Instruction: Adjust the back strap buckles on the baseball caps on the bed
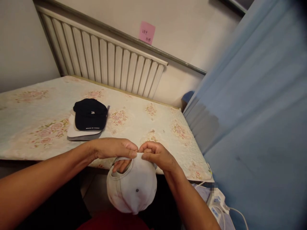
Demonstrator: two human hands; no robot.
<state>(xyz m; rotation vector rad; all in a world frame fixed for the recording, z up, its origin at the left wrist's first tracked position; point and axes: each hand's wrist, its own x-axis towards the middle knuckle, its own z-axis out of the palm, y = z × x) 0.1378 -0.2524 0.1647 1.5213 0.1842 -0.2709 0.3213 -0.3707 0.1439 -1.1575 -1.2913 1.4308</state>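
in the head view, the left forearm (57, 171) slants in from the left and the right forearm (189, 199) slants up from the lower right. the left hand (117, 149) and the right hand (160, 157) meet side by side, knuckles away from the wearer, fingers curled. both hold a pale baseball cap (141, 179): each pinches its edge in a narrow grip, the thumbs close together on the near side. the cap hangs below the hands, its crown and top button toward the wearer. more fingers (123, 166) show through the arched opening, below the left hand.

beyond the hands spreads a flower-patterned cover (134, 124), its near edge partly hidden by the arms and cap. farther out and to the left of the left hand sits a black baseball cap (82, 115) with a white emblem, lying on a white cap (72, 129) and a grey brim (83, 138), just beyond the left wrist. farther beyond the hands stand a radiator (110, 57) and a pink note (147, 32) on the wall. right of the right hand hangs a blue curtain (254, 111); a white power strip (218, 203) lies nearer the wearer, beside the right forearm.
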